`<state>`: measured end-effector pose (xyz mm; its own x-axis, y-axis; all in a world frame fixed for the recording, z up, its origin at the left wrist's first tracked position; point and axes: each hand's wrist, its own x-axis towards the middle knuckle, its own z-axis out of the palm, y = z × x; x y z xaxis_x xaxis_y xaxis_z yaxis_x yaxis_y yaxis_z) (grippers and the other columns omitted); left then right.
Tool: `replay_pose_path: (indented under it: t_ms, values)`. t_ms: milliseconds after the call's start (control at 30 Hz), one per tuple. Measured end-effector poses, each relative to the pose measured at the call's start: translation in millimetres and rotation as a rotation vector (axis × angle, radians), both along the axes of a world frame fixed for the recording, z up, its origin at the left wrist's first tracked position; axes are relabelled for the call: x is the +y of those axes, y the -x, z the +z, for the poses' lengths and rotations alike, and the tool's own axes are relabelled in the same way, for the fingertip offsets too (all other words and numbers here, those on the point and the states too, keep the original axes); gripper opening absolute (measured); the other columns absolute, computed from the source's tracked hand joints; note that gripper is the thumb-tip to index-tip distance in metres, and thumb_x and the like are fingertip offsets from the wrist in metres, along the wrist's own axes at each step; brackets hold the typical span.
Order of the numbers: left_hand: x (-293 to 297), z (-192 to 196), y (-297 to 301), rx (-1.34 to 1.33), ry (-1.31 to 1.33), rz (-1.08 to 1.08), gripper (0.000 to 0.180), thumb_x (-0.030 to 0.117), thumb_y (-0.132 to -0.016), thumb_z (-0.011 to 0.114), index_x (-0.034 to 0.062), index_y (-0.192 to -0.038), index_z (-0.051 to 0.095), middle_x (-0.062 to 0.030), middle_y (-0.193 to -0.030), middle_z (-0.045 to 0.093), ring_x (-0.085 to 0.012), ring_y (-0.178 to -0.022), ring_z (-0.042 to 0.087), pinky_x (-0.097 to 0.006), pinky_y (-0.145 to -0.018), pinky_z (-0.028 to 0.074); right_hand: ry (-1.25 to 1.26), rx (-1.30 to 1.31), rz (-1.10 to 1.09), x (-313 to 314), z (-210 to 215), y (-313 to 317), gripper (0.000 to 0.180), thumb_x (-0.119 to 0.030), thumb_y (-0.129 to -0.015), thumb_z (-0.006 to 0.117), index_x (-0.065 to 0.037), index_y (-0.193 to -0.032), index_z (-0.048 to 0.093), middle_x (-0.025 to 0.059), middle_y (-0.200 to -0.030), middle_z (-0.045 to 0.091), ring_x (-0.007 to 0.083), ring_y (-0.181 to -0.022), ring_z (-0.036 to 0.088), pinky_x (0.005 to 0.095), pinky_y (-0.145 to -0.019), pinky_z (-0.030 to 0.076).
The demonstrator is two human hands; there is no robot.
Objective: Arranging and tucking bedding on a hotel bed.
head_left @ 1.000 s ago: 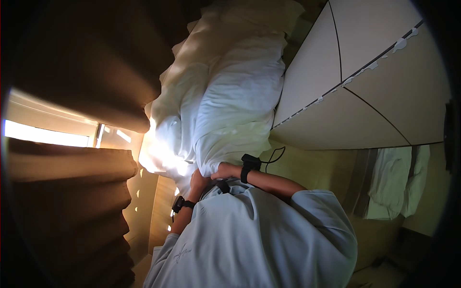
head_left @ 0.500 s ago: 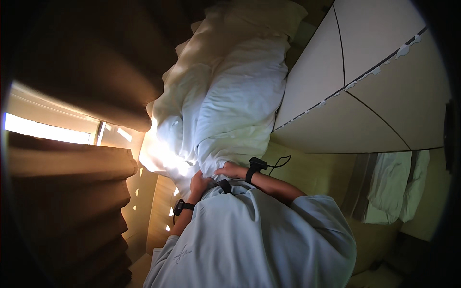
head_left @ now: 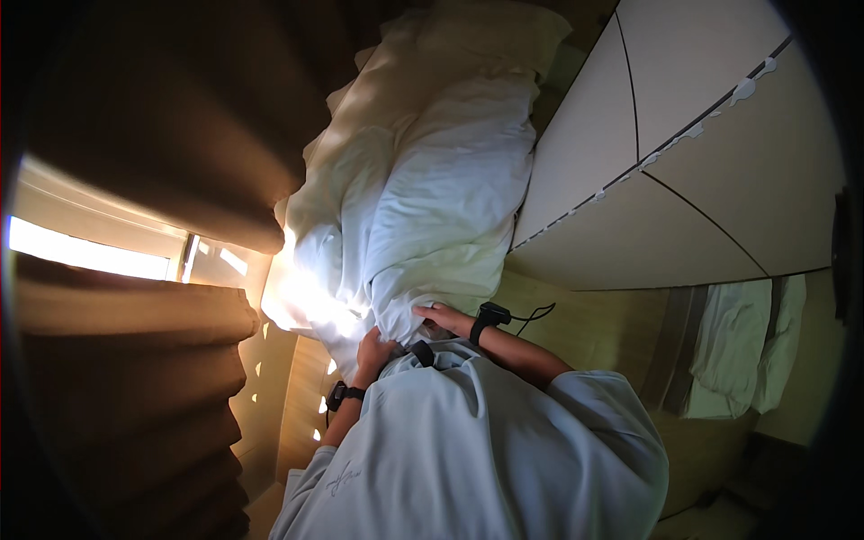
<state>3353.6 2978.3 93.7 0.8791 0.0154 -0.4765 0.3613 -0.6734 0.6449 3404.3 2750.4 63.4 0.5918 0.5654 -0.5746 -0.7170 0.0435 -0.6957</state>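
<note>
Bdrm w/ bedding [head_left: 454,180], curtains [head_left: 126,378]

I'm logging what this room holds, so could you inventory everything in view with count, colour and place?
White bedding: 1 heap, white, centre to top
Curtains: 2 sections, brown, left, above and below the bright strip
Bright strip: 1, white, far left between the curtains
Panelled surface: 1, cream with dark seams, upper right
White cloths: apparently 2, right
Black object: 1, black, right edge, kind unclear
Wrist devices: 2, black, one per wrist
Cable: 1, black, beside the right wrist
Shirt: 1, pale grey, bottom centre
Left grip: 1, bare, at the bedding's near end
Right grip: 1, bare, on the bedding's near end
</note>
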Motion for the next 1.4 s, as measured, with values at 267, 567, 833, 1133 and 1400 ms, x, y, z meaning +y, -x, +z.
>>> replay_pose_path:
  t_ms: [267, 567, 833, 1133, 1400]
  values:
    - [-2, 10, 0, -0.001, -0.009, -0.019, 0.044, 0.018, -0.067, 0.068, 0.0037, -0.108, 0.062, -0.0159, -0.094, 0.068, -0.0269, -0.088, 0.065, -0.035, -0.079, 0.049, -0.050, 0.188, -0.040, -9, -16, 4, 0.042, -0.050, -0.090, 0.051, -0.015, -0.113, 0.057, -0.0057, -0.094, 0.058, 0.0049, -0.079, 0.050, 0.0219, -0.066, 0.039]
    - [-4, 12, -1, 0.046, 0.021, 0.012, 0.043, 0.017, -0.067, 0.069, 0.0045, -0.107, 0.063, -0.0153, -0.093, 0.068, -0.0263, -0.087, 0.066, -0.035, -0.078, 0.049, -0.122, 0.286, -0.186, -12, 2, 5, 0.047, -0.051, -0.088, 0.053, -0.014, -0.116, 0.056, -0.0035, -0.105, 0.059, 0.0082, -0.094, 0.056, 0.0241, -0.080, 0.044]
    - [-1, 16, 5, -0.103, 0.059, -0.075, 0.042, 0.022, -0.065, 0.067, 0.0068, -0.104, 0.063, -0.0186, -0.089, 0.066, -0.0338, -0.084, 0.064, -0.038, -0.076, 0.049, -0.333, 0.380, -0.179, -8, 4, -1, 0.064, -0.055, -0.090, 0.045, -0.009, -0.133, 0.040, 0.0065, -0.129, 0.051, 0.0215, -0.117, 0.048, 0.0368, -0.102, 0.035]
    - [-22, 116, -13, -0.128, 0.132, -0.176, 0.028, 0.020, -0.066, 0.067, 0.0040, -0.087, 0.064, -0.0178, -0.071, 0.061, -0.0306, -0.063, 0.061, -0.036, -0.060, 0.047, -0.506, 0.471, -0.524, -4, -23, -40, 0.087, -0.076, -0.080, 0.033, -0.010, -0.136, 0.038, 0.0113, -0.132, 0.048, 0.0302, -0.118, 0.047, 0.0432, -0.104, 0.034]
    - [-8, 193, -4, -0.138, 0.153, -0.055, 0.022, 0.012, -0.064, 0.066, 0.0026, -0.084, 0.065, -0.0145, -0.068, 0.061, -0.0209, -0.058, 0.060, -0.030, -0.058, 0.046, -0.835, 0.058, -1.311, -34, -83, -120, 0.071, -0.058, -0.087, 0.034, -0.007, -0.135, 0.039, 0.0149, -0.129, 0.048, 0.0374, -0.115, 0.047, 0.0474, -0.099, 0.037]
